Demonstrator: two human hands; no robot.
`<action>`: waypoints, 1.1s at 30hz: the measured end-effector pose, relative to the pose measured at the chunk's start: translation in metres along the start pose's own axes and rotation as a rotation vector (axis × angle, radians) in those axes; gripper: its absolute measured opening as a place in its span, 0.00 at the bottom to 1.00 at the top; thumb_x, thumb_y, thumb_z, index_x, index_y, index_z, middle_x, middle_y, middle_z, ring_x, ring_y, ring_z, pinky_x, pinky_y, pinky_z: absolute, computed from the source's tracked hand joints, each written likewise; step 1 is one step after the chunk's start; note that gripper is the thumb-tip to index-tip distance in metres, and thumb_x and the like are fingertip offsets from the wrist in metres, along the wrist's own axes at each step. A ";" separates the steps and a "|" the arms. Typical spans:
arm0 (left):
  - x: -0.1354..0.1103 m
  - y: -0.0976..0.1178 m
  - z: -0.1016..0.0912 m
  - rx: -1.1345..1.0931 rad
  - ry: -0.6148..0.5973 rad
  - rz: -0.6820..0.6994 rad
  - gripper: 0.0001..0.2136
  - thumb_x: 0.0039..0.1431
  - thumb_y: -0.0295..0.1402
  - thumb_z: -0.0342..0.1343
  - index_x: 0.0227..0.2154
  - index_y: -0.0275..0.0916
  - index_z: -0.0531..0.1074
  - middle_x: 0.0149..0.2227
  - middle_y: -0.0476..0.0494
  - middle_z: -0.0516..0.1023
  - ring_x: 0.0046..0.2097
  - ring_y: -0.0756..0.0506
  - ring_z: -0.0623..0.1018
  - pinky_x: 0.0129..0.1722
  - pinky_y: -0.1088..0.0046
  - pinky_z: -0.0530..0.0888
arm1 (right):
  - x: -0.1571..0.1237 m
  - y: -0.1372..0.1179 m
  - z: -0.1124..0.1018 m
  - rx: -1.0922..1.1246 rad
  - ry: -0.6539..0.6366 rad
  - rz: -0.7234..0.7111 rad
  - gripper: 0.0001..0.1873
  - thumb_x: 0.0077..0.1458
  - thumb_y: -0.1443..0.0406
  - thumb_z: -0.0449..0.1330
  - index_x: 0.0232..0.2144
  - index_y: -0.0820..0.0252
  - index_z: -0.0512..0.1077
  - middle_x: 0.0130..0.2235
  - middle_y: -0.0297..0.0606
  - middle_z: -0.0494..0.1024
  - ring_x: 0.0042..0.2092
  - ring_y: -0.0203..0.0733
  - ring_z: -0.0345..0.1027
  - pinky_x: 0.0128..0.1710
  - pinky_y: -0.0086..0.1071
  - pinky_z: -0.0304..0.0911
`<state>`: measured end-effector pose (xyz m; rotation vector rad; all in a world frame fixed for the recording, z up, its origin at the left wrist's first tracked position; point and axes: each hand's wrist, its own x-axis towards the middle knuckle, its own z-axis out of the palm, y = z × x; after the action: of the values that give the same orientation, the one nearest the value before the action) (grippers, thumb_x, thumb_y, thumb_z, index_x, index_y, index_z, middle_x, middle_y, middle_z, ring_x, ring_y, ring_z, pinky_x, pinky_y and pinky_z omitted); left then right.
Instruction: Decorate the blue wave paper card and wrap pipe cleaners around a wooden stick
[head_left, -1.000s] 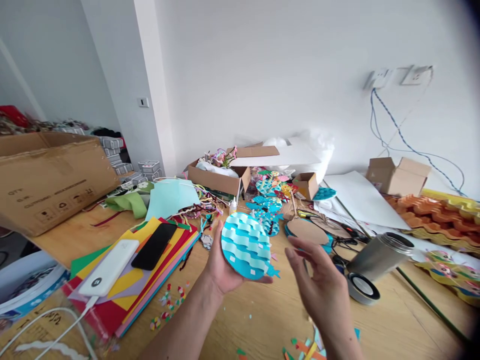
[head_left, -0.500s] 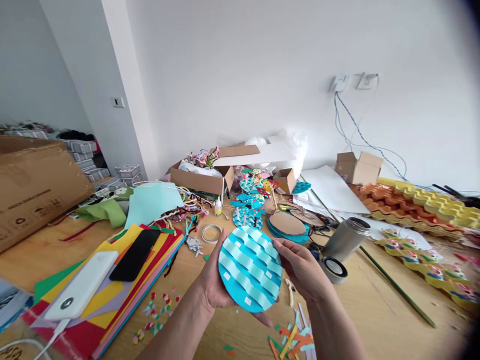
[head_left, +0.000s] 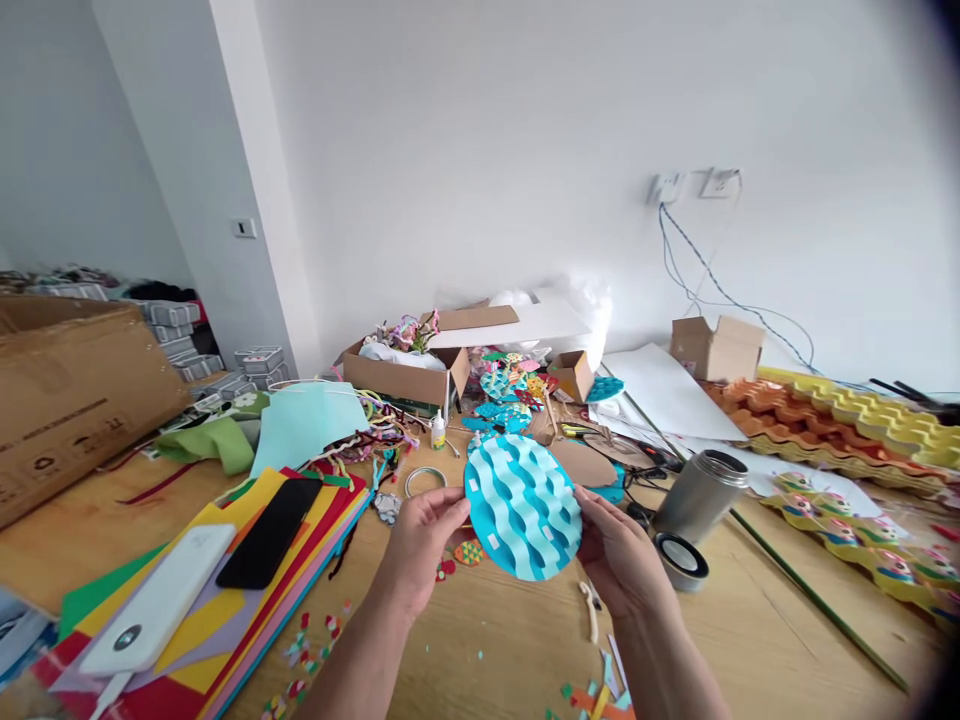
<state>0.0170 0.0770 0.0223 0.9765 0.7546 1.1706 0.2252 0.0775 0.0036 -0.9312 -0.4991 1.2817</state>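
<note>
Landmark: stainless-steel flask (head_left: 703,495), uncapped, upright on a wooden table (head_left: 525,650)

Principal item: turquoise disc (head_left: 523,507), faced with rows of wavy pale-blue strips and a few small white squares; held raised, tilted towards the camera, left of the flask

Left hand (head_left: 429,540): thumb and fingers in a narrow pinch on the disc's left edge; the farther of the two hands from the flask

Right hand (head_left: 619,550): closed on the disc's right edge, thumb at the rim; between disc and flask

Round lid (head_left: 681,562), dark rim, pale centre: just in front of the flask

Cardboard oval (head_left: 585,464), turquoise pieces beside it: left of the flask, partly hidden by the disc

Green rod (head_left: 817,590): runs behind the flask and on to its right

Egg tray (head_left: 844,520), yellow, with painted figures in its cups: right of the flask

Small open carton (head_left: 718,350): beyond the flask, by the wall

Glue bottle (head_left: 438,432), white, yellow label: well left of the flask, farther back

Coloured sheets (head_left: 247,620), stacked, bearing a black smartphone (head_left: 268,535) and a white power bank (head_left: 159,598): far left of the flask

Paper offcuts (head_left: 600,695): in front and left of the flask
</note>
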 end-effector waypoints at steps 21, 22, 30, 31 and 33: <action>-0.009 -0.006 0.005 0.882 0.129 0.257 0.12 0.54 0.32 0.50 0.31 0.34 0.78 0.26 0.42 0.79 0.27 0.47 0.76 0.27 0.75 0.70 | -0.059 0.025 0.058 -1.265 -0.187 -0.829 0.08 0.56 0.69 0.56 0.28 0.57 0.74 0.29 0.38 0.73 0.36 0.45 0.62 0.35 0.36 0.60; -0.010 -0.005 0.006 0.908 0.134 0.265 0.12 0.54 0.32 0.50 0.31 0.34 0.78 0.26 0.42 0.79 0.27 0.47 0.76 0.27 0.75 0.69 | -0.058 0.027 0.057 -1.284 -0.177 -0.822 0.08 0.56 0.69 0.56 0.28 0.58 0.74 0.29 0.39 0.73 0.36 0.46 0.61 0.35 0.36 0.59; -0.014 -0.005 0.013 1.103 0.130 0.341 0.12 0.56 0.30 0.49 0.32 0.37 0.78 0.27 0.43 0.80 0.27 0.47 0.75 0.27 0.75 0.67 | -0.058 0.028 0.055 -1.345 -0.133 -0.837 0.08 0.56 0.70 0.56 0.26 0.59 0.73 0.29 0.39 0.72 0.36 0.46 0.61 0.35 0.36 0.59; -0.015 -0.005 0.014 1.147 0.132 0.369 0.11 0.56 0.30 0.49 0.32 0.38 0.78 0.27 0.42 0.80 0.27 0.46 0.76 0.28 0.74 0.66 | -0.059 0.028 0.055 -1.348 -0.131 -0.838 0.09 0.56 0.70 0.56 0.26 0.59 0.73 0.29 0.39 0.72 0.36 0.46 0.61 0.35 0.36 0.58; -0.016 -0.007 0.016 1.226 0.138 0.428 0.11 0.57 0.29 0.49 0.32 0.38 0.78 0.28 0.42 0.80 0.28 0.46 0.76 0.28 0.74 0.66 | -0.058 0.027 0.055 -1.350 -0.126 -0.838 0.10 0.56 0.70 0.55 0.25 0.59 0.72 0.28 0.39 0.72 0.36 0.46 0.61 0.35 0.36 0.58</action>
<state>0.0297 0.0572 0.0225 2.1564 1.4808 1.0890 0.1523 0.0390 0.0219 -1.4572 -1.7374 0.0840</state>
